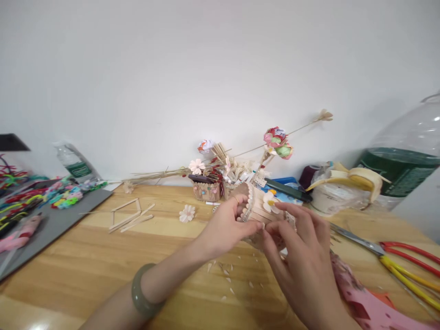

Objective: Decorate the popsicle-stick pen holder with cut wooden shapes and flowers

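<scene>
My left hand [222,229] is wrapped round a small craft-stick pot [258,211], which lies tilted on its side above the table. Lace and a row of pearl beads trim its rim. A white flower with a yellow centre [270,202] sits on the pot's side. My right hand [304,256] is at the pot's near side, its thumb and fingers pinched together close to my left thumb. Whatever those fingertips hold is too small or hidden to make out. Below both hands, small pale petal-like scraps [227,273] lie scattered on the wooden table [113,279].
Decorated pots [206,191] with paper flowers and thin sticks stand by the wall. A loose flower [187,213] and craft sticks [129,217] lie left. Scissors [374,247], pink patterned paper [364,298], a banana [360,178] and a large bottle [402,160] are right. A grey board [65,233] bears colourful bits.
</scene>
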Tool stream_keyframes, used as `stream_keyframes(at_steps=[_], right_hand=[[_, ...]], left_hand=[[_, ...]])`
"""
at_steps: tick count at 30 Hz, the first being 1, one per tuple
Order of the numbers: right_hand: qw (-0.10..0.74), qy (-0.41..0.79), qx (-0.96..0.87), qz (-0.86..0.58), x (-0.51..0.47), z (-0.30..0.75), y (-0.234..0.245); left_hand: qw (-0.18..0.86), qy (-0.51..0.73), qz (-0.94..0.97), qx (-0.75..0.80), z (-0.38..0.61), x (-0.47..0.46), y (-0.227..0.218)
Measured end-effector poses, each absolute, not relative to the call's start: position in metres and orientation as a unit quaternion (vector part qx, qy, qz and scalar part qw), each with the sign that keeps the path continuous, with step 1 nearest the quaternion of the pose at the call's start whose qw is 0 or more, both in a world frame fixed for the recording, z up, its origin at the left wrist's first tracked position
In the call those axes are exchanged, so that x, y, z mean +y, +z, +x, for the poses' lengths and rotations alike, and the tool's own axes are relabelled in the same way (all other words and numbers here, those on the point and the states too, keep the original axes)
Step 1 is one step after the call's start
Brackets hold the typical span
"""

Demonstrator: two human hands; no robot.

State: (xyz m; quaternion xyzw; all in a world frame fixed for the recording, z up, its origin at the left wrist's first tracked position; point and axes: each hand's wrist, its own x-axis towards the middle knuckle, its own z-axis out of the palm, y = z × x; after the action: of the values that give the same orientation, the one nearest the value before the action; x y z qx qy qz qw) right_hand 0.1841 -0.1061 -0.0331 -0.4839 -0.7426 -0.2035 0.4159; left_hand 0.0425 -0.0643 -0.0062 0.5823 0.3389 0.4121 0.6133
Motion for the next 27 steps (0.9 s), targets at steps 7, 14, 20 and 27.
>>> stream_keyframes(at_steps=[7, 14, 20, 27], right_hand=[[0.421, -0.196, -0.739, -0.487, -0.1051, 0.1867, -0.0314], [0.396, -0.188, -0.771, -0.462, -0.1064, 0.1873, -0.0298], [0.405, -0.197, -0.754, -0.478, -0.107, 0.1865, -0.0297], [0.438, -0.252, -0.735, -0.453, -0.1081, 0.1892, -0.0287]], left_hand=[[0.616, 0.411, 0.576, 0.347, 0.0428, -0.0671, -0.0027], [0.605, 0.415, 0.586, 0.343, 0.0423, -0.0663, -0.006], [0.614, 0.422, 0.566, 0.353, 0.0429, -0.0664, -0.0053], [0.576, 0.428, 0.588, 0.372, 0.0402, -0.0663, -0.0044]])
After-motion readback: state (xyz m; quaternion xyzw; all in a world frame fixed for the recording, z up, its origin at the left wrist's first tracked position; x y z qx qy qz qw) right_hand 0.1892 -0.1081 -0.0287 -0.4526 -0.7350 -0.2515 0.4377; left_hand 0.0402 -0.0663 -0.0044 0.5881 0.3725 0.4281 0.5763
